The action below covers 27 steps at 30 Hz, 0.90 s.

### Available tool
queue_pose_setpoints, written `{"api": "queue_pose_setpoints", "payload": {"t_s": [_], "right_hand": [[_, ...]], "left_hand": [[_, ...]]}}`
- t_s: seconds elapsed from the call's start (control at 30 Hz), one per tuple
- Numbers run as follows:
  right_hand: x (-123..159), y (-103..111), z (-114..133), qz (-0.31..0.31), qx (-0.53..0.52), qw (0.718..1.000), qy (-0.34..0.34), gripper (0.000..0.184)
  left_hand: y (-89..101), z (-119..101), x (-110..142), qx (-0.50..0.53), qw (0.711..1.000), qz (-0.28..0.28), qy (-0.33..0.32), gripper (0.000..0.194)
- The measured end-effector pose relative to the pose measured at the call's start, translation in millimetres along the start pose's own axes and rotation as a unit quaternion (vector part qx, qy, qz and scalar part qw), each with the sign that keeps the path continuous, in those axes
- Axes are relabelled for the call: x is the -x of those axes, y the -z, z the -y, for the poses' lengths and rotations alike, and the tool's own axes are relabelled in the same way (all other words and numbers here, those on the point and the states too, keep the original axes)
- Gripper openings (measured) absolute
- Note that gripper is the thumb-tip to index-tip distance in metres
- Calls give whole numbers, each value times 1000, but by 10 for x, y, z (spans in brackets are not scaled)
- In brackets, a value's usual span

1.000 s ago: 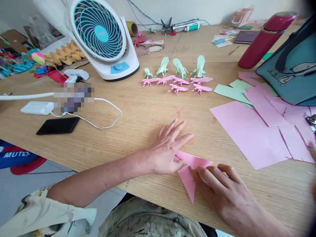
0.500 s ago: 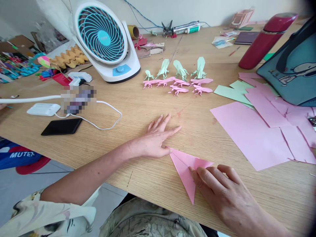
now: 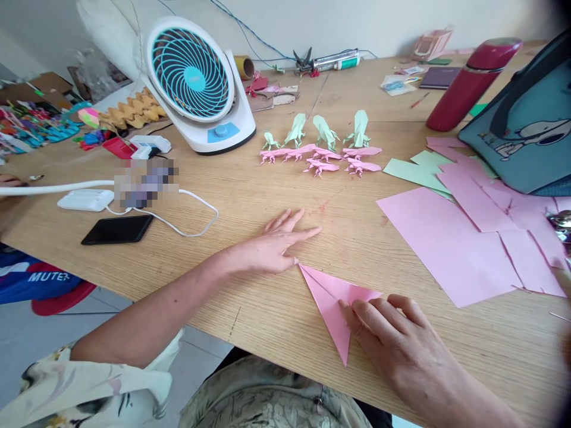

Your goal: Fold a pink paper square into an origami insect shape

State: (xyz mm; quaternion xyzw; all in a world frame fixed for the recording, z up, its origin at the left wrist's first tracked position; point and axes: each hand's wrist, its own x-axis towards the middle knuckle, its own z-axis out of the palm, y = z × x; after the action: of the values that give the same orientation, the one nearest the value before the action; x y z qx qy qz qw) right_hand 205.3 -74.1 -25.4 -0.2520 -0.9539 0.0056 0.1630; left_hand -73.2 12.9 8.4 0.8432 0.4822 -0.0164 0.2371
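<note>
A folded pink sheet of origami paper (image 3: 328, 297) lies near the table's front edge, pointed at its far left corner, with a crease running down from that tip. My right hand (image 3: 397, 339) grips its right side, thumb on top and the other fingers curled over the edge. My left hand (image 3: 276, 246) rests on the wood with fingers spread, its thumb tip at the paper's far left corner. Beyond my hands stand several folded pink insects (image 3: 321, 166) and several pale green ones (image 3: 325, 132).
Loose pink sheets (image 3: 450, 244) and green strips (image 3: 414, 172) lie to the right, beside a blue bag (image 3: 521, 125) and a red flask (image 3: 473, 86). At the left are a fan (image 3: 194, 77), a black phone (image 3: 116, 230) and a white cable (image 3: 203, 229).
My left thumb has slid slightly left, off the paper's surface to its very tip. My right hand keeps its grip. The whole view has shifted a little.
</note>
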Motion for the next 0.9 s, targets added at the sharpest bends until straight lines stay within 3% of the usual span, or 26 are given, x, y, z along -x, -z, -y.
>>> {"api": "queue_pose_setpoints", "payload": {"t_s": [0.07,0.13,0.23,0.37,0.43,0.57,0.63,0.8,0.9], "right_hand": [[-19,14,4,-9,5,1000,-1,29],[-51,28,10,-18,7,1000,0,28],[-87,40,23,-27,8,1000,2,29],[-37,70,0,-27,-3,1000,-9,31],[27,100,-50,-46,-27,997,-50,28],[106,147,-210,-95,-103,964,-226,26],[89,149,-300,-61,-158,948,-269,23],[-79,188,-526,74,-251,925,-277,13],[-212,256,-656,215,-313,877,-294,16]], "left_hand": [[-34,-145,76,4,997,-74,-38,70],[-133,-321,186,7,985,-128,-119,55],[-374,-507,344,-7,966,-144,-214,41],[-644,-509,413,-64,946,-162,-273,37],[-680,-475,399,-83,939,-162,-293,37],[-625,-459,366,-96,933,-151,-313,38],[-595,-465,362,-96,934,-142,-313,38],[-582,-466,371,-91,941,-114,-306,40],[-590,-467,372,-82,942,-111,-305,41]]}}
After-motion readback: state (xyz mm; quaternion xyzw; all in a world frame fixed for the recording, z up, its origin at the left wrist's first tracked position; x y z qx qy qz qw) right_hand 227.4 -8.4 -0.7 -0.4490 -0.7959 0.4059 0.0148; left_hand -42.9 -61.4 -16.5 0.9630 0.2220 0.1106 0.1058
